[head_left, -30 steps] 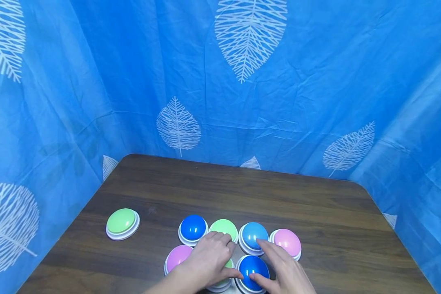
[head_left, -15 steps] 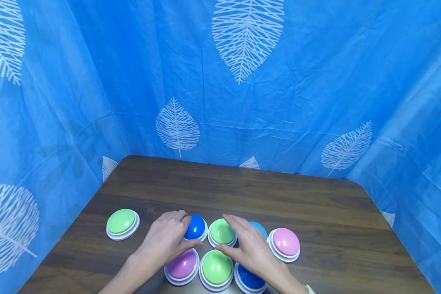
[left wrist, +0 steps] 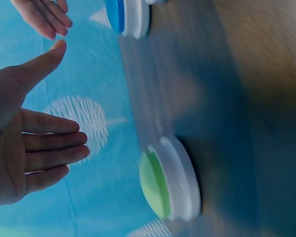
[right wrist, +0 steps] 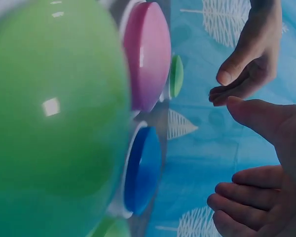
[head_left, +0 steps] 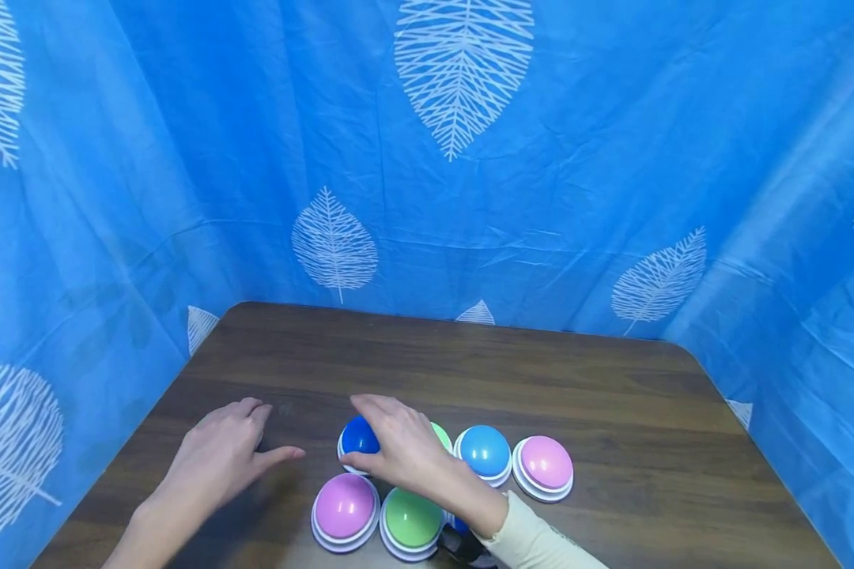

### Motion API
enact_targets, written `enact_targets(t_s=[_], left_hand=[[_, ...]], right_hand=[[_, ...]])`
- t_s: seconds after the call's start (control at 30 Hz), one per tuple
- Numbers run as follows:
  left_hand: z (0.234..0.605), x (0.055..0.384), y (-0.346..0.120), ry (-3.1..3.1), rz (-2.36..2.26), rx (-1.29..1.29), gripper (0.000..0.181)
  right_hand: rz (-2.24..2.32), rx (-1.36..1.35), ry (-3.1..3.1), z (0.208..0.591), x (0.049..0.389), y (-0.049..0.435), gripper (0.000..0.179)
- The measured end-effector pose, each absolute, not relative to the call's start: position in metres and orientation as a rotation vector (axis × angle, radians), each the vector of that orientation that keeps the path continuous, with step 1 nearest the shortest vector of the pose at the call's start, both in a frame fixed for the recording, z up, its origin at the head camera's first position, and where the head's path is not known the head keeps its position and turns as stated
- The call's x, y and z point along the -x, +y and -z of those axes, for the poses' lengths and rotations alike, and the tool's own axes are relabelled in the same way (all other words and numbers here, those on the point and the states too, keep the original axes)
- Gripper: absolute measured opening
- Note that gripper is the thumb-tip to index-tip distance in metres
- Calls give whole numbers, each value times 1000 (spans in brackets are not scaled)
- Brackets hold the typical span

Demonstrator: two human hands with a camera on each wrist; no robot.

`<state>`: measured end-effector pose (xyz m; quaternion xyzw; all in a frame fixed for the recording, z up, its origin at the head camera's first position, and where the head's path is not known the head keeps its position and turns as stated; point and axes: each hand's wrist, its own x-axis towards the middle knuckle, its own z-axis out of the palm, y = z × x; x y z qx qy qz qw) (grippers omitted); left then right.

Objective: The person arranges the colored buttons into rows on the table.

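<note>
My left hand (head_left: 217, 450) is above the table's left side, fingers extended and thumb spread, holding nothing. In the head view it covers the lone green dome button (left wrist: 155, 185), which the left wrist view shows on its white base, apart from the fingers. My right hand (head_left: 402, 442), also holding nothing, hovers over the back row with thumb and fingers apart. It partly covers a dark blue button (head_left: 359, 438) and a green button (head_left: 442, 437). In front sit a pink button (head_left: 345, 506) and another green button (head_left: 413, 518); my right forearm mostly hides a dark blue one.
A light blue button (head_left: 485, 450) and a pink button (head_left: 546, 462) stand at the right end of the back row. The brown wooden table (head_left: 612, 395) is enclosed by a blue curtain (head_left: 562, 158) with white leaf prints. A black strap (head_left: 462, 545) circles my right wrist.
Both hands have swept left: the left from the front green button to the lone one, the right from the blue buttons to the back row's left end. The buttons keep their layout.
</note>
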<state>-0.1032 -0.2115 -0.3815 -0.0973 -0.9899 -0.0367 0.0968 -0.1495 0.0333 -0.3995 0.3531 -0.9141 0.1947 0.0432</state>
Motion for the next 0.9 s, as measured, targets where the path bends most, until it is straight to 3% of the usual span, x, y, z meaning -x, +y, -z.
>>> enact_targets(t_s=[0.23,0.9], left_hand=[[391,98,-248,-2963,160,165,76],[421,109,-301,-3179,298,47,107]], right_hand=[[-410,-1183,-2738,398,153,-2,72],[68,-1295,-2852,417,168,-84,77]])
